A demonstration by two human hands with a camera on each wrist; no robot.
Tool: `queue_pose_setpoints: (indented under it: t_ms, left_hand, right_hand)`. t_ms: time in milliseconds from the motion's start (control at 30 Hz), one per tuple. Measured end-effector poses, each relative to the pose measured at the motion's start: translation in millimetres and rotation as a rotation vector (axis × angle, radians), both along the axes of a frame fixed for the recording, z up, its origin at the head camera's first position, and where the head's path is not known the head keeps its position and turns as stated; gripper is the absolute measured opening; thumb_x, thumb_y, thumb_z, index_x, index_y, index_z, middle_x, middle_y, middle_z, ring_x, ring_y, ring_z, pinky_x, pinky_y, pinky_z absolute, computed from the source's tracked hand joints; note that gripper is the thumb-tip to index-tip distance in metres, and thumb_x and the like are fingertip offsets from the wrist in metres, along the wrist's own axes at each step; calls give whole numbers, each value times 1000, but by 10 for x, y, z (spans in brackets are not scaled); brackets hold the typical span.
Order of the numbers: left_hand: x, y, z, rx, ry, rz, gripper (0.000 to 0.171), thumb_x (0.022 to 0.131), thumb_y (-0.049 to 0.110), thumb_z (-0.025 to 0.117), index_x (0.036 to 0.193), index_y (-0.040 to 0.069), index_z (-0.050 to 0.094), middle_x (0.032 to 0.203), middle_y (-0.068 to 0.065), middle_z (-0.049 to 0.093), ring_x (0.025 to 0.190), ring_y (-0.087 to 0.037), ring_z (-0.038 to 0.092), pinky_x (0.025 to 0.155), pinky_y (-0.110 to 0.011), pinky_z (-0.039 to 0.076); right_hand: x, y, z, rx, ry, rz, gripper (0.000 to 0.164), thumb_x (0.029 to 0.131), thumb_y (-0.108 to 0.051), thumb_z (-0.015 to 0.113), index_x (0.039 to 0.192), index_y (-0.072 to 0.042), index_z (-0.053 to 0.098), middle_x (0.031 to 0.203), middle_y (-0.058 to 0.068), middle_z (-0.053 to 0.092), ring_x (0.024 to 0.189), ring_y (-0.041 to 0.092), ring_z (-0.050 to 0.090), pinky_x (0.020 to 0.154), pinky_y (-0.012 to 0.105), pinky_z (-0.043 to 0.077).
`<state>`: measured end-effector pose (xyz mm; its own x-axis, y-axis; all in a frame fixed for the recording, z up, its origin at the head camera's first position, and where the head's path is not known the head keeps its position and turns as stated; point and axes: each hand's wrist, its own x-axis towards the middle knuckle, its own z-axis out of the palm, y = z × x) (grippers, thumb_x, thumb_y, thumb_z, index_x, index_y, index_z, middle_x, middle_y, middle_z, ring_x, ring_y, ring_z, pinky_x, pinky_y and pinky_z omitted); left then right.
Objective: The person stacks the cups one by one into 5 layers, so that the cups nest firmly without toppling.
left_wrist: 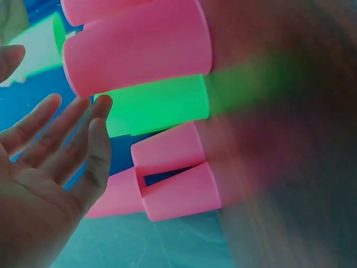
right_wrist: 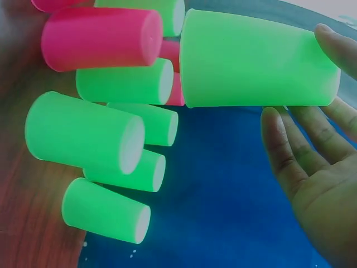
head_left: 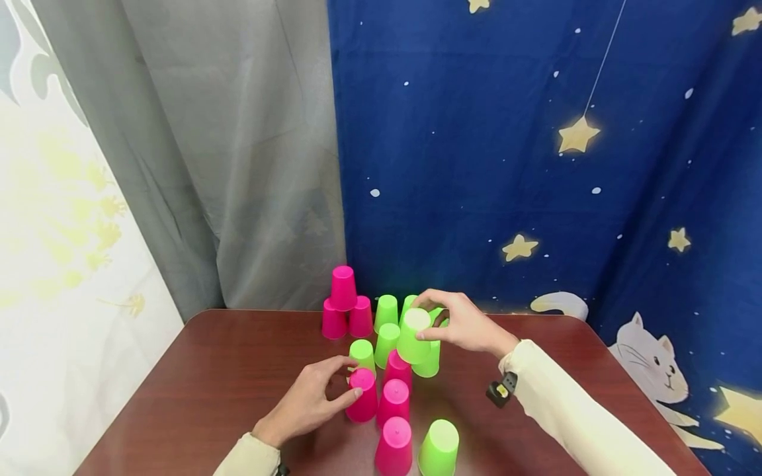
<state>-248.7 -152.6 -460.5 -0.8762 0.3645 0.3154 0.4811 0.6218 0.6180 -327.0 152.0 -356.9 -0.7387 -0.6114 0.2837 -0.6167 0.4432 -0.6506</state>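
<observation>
One green cup (head_left: 409,345), mouth down, is raised above the table (head_left: 250,357), gripped between the thumb and fingers of the right hand (head_left: 467,324), which comes in from its 3 o'clock side. From that cup, a cluster of green cups (head_left: 387,347) shows at 9 o'clock, with more of them partly hidden behind the raised cup and the hand. At 10 o'clock, near the table's far edge, stands a pink pyramid (head_left: 343,289), one cup resting on two.

The left hand (head_left: 306,398) is on the 9 o'clock side of a pink cup (head_left: 364,400), its fingers spread apart and loosely extended about it; whether a fingertip touches the cup cannot be told. Just beyond this cup, at 12 o'clock, sits another green cup (head_left: 361,352), partly covered by the fingers. At its 3 o'clock side, a row of three pink cups (head_left: 393,403) runs toward the near edge. Beside the nearest of the row, at 3 o'clock, stands a lone green cup (head_left: 439,449). Both sleeves (head_left: 571,410) are cream. Behind the table hang a grey curtain (head_left: 250,152) and, toward 1 o'clock, a blue curtain (head_left: 452,152) with yellow stars.
</observation>
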Motion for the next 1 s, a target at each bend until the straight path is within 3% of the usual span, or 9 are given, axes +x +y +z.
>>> queue_pose_setpoints:
  t_ms: [300,400,667,833,1000]
  left_hand:
    - [16,48,-132,6,-91,8,55,86,42,77,132,16,61,121,4,68,98,-9,67,84,-31,61]
    - [17,51,-157,18,-114,12,57,86,40,77,134,14,59,123,2,68,100,-11,68,84,-32,62]
    - [24,51,-193,22,-80,27,53,87,37,77,133,15,60,122,3,68,102,-10,68,85,-29,61]
    - [28,62,-199,23,-60,33,45,87,30,78,128,19,62,115,9,69,97,-5,66,83,-27,60]
    - [18,74,-201,44,-66,11,40,88,30,77,125,23,62,111,12,68,93,-5,66,80,-26,60]
  right_hand:
    - [-333,-225,48,15,-16,-40,40,81,-26,84,115,-16,68,107,2,73,99,17,67,79,26,60]
    - [-447,-291,42,12,-38,-71,38,82,-27,84,115,-15,68,106,3,73,99,16,67,80,29,60]
    - [-697,-475,16,38,-55,-179,40,82,-30,83,117,-18,67,113,3,72,106,21,66,95,42,54]
    - [-811,-623,-27,22,-68,-243,40,83,-29,82,117,-16,67,114,5,71,105,22,66,94,42,54]
    - [-897,-755,-118,-75,-39,-343,39,83,-25,83,116,-14,66,112,6,72,105,22,67,93,40,55]
